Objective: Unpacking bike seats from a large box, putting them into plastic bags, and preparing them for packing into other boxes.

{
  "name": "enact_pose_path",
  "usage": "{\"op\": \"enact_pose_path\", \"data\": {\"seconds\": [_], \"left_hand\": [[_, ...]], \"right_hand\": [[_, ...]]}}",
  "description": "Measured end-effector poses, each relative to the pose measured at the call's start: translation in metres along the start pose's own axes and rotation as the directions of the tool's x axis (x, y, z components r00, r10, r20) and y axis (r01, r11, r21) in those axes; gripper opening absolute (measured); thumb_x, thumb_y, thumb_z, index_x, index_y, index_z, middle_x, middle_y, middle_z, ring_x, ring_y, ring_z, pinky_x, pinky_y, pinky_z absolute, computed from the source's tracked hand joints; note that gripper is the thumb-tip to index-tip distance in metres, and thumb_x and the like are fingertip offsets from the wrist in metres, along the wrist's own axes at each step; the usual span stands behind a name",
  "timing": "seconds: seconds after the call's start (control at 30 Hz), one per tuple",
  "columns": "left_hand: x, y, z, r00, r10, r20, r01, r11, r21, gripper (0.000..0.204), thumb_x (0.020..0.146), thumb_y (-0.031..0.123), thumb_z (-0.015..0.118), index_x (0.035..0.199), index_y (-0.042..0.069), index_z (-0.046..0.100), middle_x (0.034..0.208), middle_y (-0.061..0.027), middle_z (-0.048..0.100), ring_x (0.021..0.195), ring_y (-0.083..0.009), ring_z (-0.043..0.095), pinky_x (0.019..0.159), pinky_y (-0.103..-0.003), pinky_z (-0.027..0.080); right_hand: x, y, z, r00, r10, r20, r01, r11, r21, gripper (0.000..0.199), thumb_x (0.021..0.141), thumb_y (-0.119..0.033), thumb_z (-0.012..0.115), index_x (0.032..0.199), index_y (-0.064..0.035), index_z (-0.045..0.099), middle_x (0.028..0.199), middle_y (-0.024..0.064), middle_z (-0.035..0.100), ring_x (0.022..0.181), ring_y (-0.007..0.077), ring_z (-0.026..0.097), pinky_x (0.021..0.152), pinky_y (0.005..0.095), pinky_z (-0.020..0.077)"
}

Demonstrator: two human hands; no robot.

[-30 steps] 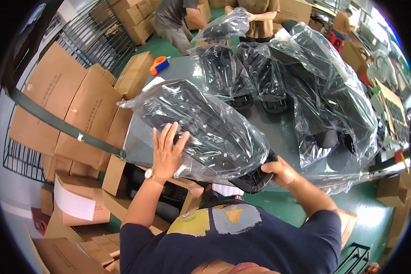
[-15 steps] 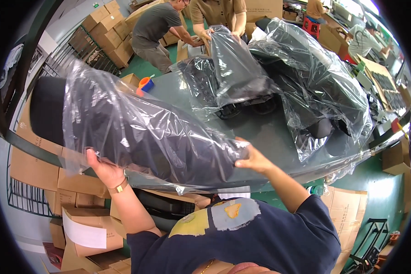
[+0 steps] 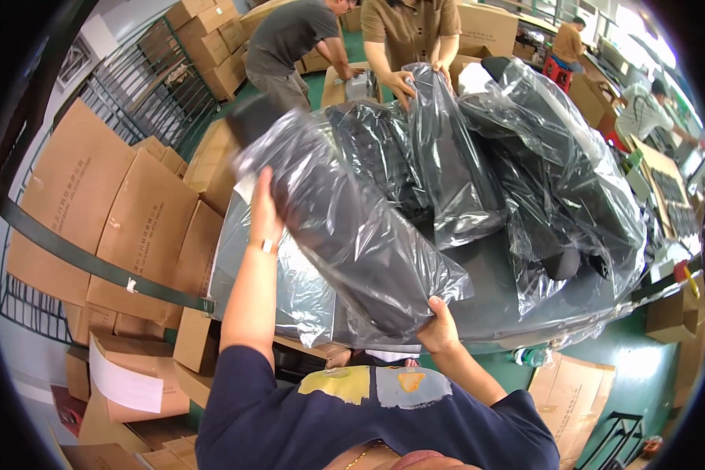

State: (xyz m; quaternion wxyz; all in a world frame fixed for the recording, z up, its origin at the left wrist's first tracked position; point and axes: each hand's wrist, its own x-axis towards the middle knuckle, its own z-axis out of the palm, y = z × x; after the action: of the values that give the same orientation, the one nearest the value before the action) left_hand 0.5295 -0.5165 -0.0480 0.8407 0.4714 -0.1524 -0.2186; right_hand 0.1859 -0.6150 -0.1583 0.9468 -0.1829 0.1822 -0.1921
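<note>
A long black padded piece [image 3: 352, 227] in a clear plastic bag slants across the near side of the table. Its far-left end [image 3: 266, 119] sticks out of the bag and is blurred. My left hand [image 3: 265, 205] grips the left edge of the bagged piece near that end, thumb up; its other fingers are hidden underneath. At the near right end, my right hand [image 3: 439, 329] is closed on the bag's gathered corner, with the thumb on top. Beyond it, a co-worker's hands [image 3: 403, 84] hold the top of another bagged black piece [image 3: 456, 172].
Several bagged black pieces [image 3: 556, 157] are heaped on the right of the dark table [image 3: 486, 290]. Flat clear bags [image 3: 301, 294] lie at its left end. Cardboard boxes [image 3: 137, 227] stand on the left, behind a dark rail [image 3: 78, 251]. Another person [image 3: 294, 43] bends over a box.
The bagged piece has swung from lying nearly sideways to a steeper slant, its bare end moving far and right. My left hand went up with it; my right hand moved lower.
</note>
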Motion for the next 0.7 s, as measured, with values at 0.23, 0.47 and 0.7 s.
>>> {"op": "enact_pose_path", "data": {"seconds": [0.23, 0.47, 0.7], "left_hand": [[0.029, -0.023, 0.028, 0.919, -0.215, 0.332, -0.053, 0.763, 0.644, 0.076, 0.081, 0.035, 0.068, 0.139, 0.002, 0.031, 0.138, -0.0119, 0.040, 0.126, -0.0195, 0.037, 0.105, -0.032, 0.027], [-0.054, -0.048, -0.088, 0.700, -0.677, 0.227, 0.354, 0.605, 0.713, 0.043, 0.088, 0.031, 0.060, 0.125, 0.009, 0.051, 0.111, -0.0020, 0.060, 0.099, -0.0094, 0.056, 0.084, -0.025, 0.043], [-0.172, -0.034, -0.209, 0.840, -0.507, -0.193, 0.542, 0.766, 0.346, 0.041, 0.089, 0.031, 0.058, 0.122, 0.008, 0.051, 0.109, -0.0033, 0.059, 0.099, -0.0114, 0.055, 0.084, -0.028, 0.044]], "right_hand": [[0.089, 0.004, 0.031, 0.965, -0.194, -0.179, 0.235, 0.941, 0.242, 0.035, 0.082, -0.026, 0.064, 0.109, -0.0071, 0.054, 0.110, 0.0080, 0.059, 0.101, 0.0256, 0.056, 0.088, 0.0442, 0.0449], [0.127, 0.009, 0.036, 0.962, -0.226, -0.156, 0.246, 0.962, 0.120, 0.020, 0.086, -0.018, 0.061, 0.101, -0.0052, 0.059, 0.104, 0.0073, 0.063, 0.095, 0.0238, 0.060, 0.085, 0.0390, 0.0495], [0.105, -0.010, 0.040, 0.989, -0.141, -0.048, 0.140, 0.990, -0.028, 0.042, 0.085, -0.034, 0.060, 0.115, -0.0057, 0.055, 0.118, 0.0141, 0.057, 0.109, 0.0285, 0.053, 0.091, 0.0422, 0.0434]]}}
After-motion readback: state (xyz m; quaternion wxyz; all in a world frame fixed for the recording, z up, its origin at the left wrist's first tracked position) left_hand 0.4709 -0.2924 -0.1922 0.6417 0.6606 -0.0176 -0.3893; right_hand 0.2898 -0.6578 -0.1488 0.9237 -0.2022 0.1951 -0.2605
